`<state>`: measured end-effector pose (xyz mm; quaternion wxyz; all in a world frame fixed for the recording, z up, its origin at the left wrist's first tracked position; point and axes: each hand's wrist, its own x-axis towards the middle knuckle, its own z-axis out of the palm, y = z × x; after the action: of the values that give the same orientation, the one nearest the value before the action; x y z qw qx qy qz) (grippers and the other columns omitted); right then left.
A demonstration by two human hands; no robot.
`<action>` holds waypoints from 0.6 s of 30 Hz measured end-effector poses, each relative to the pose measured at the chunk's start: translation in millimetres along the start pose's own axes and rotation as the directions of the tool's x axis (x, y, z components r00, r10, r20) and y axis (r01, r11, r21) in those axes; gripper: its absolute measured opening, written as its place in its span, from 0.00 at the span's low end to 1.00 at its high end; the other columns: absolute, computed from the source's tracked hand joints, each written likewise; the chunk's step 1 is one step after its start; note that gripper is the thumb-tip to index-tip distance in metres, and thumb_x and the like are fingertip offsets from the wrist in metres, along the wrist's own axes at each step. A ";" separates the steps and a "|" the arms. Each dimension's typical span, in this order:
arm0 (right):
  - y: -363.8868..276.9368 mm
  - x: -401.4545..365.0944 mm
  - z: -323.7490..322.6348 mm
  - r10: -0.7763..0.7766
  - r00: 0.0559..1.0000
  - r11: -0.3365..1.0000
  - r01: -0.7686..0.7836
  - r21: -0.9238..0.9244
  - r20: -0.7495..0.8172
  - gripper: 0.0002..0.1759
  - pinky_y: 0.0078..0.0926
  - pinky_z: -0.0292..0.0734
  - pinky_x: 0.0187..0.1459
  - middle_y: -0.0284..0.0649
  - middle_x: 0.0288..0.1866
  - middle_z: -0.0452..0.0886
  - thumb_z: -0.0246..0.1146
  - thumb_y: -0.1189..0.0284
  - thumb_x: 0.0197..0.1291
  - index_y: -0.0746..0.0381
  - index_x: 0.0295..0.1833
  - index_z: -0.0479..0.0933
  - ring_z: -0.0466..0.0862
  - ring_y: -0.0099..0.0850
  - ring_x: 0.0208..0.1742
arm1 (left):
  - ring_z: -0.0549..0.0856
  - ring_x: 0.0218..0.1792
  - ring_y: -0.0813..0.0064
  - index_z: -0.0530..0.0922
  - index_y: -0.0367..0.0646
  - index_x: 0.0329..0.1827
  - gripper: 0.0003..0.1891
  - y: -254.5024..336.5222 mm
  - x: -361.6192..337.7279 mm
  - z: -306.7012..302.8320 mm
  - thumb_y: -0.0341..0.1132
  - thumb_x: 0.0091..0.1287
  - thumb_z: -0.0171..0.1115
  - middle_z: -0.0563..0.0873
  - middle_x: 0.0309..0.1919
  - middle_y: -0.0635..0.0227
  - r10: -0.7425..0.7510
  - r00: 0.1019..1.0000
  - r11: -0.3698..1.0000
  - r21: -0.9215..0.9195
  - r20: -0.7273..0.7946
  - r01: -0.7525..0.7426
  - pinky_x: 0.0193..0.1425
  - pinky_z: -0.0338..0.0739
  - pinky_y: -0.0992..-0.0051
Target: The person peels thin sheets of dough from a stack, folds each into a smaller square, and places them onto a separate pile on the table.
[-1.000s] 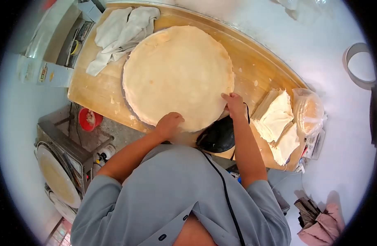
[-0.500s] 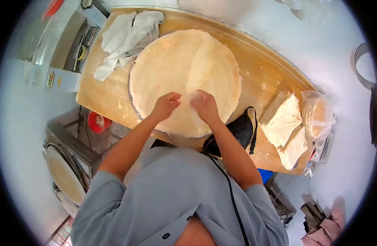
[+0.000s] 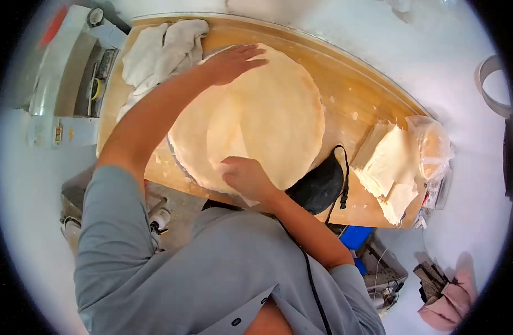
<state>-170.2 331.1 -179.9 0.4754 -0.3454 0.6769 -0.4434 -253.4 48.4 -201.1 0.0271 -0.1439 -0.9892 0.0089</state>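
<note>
A large round sheet of pale dough [image 3: 278,111] lies on the wooden table [image 3: 346,95]. Across its far upper-left part rests my left hand [image 3: 237,62], with the fingers spread and nothing held. My right hand [image 3: 246,177] is at the near edge of the sheet with its fingers curled. A thin pale flap hangs below this hand at the sheet's rim, and the fingers seem to pinch the dough. A lighter, folded-looking strip runs up the sheet from the right hand.
A grey-white cloth [image 3: 164,50] lies at the table's far left. Near the right forearm is a black bag-like item [image 3: 319,187] with a strap. Stacked pale sheets [image 3: 387,162] and a clear plastic bag [image 3: 429,148] of round pieces sit at the right end.
My left hand has moved away to the far upper-left of the sheet and opened flat. My right hand has moved down and left to the near rim. The lighter strip has shifted left.
</note>
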 end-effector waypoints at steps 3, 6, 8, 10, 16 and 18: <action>-4.6 -5.0 3.4 -0.021 0.997 1.000 0.022 -0.008 0.070 0.19 0.31 0.79 0.51 0.52 0.50 0.85 0.64 0.75 0.57 0.68 0.55 0.80 0.86 0.41 0.48 | 0.59 0.78 0.61 0.64 0.53 0.76 0.32 -9.7 27.7 23.8 0.24 0.67 0.53 0.65 0.76 0.64 0.123 0.956 0.992 -0.009 0.265 -0.125 0.83 0.54 0.59; -9.1 -10.2 -0.2 -0.043 0.989 0.999 0.045 -0.012 0.143 0.18 0.31 0.79 0.52 0.51 0.51 0.84 0.64 0.76 0.58 0.68 0.55 0.80 0.86 0.42 0.48 | 0.65 0.75 0.60 0.68 0.51 0.72 0.28 -11.1 33.1 36.4 0.27 0.67 0.55 0.73 0.68 0.59 0.153 0.845 0.984 0.003 0.513 -0.180 0.83 0.52 0.56; -16.1 -15.2 -5.0 -0.041 0.986 0.999 0.046 -0.027 0.161 0.18 0.31 0.80 0.52 0.50 0.51 0.84 0.64 0.76 0.58 0.68 0.55 0.80 0.86 0.41 0.48 | 0.75 0.65 0.59 0.79 0.47 0.55 0.15 -14.3 21.1 44.1 0.29 0.65 0.57 0.80 0.56 0.61 0.090 0.861 0.991 0.044 0.501 -0.129 0.79 0.58 0.58; -15.0 -20.9 -8.7 -0.047 0.982 0.998 0.055 -0.037 0.182 0.18 0.31 0.80 0.52 0.49 0.50 0.84 0.65 0.76 0.58 0.68 0.54 0.80 0.86 0.41 0.47 | 0.77 0.60 0.58 0.81 0.46 0.45 0.08 -19.4 9.9 42.8 0.30 0.64 0.58 0.81 0.50 0.61 0.100 0.852 0.987 0.057 0.515 -0.151 0.74 0.64 0.59; -35.3 -49.9 -36.9 -0.163 0.968 0.978 0.134 0.157 0.193 0.16 0.29 0.80 0.47 0.46 0.45 0.84 0.68 0.76 0.58 0.66 0.52 0.80 0.85 0.35 0.44 | 0.81 0.48 0.55 0.81 0.43 0.32 0.04 -21.2 -64.5 -25.7 0.31 0.63 0.60 0.82 0.41 0.59 -0.160 0.882 0.972 -0.086 0.443 0.220 0.51 0.76 0.60; -40.3 -58.1 -44.4 -0.166 0.964 0.982 0.143 0.121 0.207 0.14 0.28 0.79 0.45 0.44 0.43 0.83 0.68 0.76 0.59 0.66 0.51 0.80 0.84 0.33 0.43 | 0.82 0.45 0.63 0.80 0.41 0.41 0.05 -20.9 -102.4 -43.6 0.33 0.69 0.60 0.83 0.39 0.63 -0.392 0.890 0.801 -0.389 0.232 0.454 0.51 0.76 0.66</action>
<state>-192.6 380.0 -116.0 0.5277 -0.4178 0.5678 -0.4739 -158.9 -0.5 -162.3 -0.0734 0.0796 -0.9722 -0.2074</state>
